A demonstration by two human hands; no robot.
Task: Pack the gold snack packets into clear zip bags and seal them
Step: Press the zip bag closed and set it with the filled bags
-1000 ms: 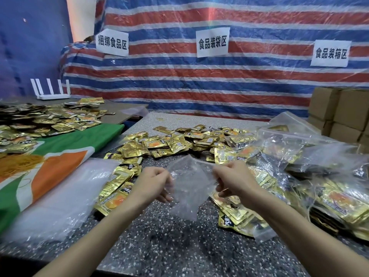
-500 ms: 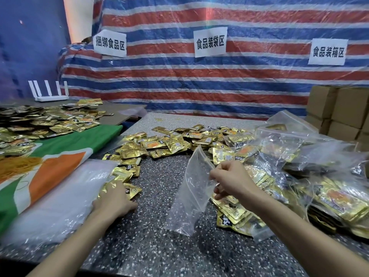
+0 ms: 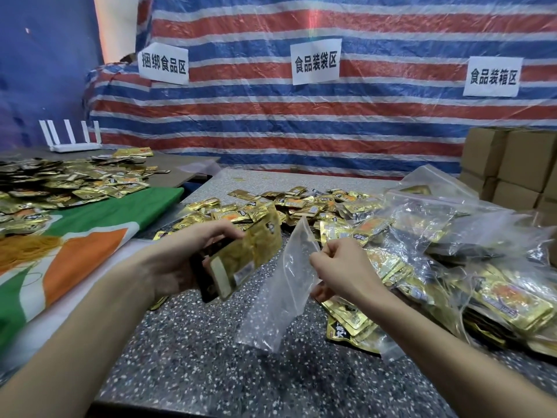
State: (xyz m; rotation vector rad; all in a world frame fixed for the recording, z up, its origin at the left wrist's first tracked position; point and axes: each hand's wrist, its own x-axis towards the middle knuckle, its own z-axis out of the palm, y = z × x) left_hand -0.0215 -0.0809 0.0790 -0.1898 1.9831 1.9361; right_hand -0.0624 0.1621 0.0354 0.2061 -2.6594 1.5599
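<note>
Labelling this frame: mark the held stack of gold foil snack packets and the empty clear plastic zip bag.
held stack of gold foil snack packets [image 3: 248, 253], head view: top packet's face.
empty clear plastic zip bag [image 3: 281, 294], head view: middle of its front film.

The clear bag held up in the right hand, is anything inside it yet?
Nothing shows inside the clear bag: the speckled table shows through it. The right hand covers part of its edge. The gold packets are in the left hand, outside it.
</note>
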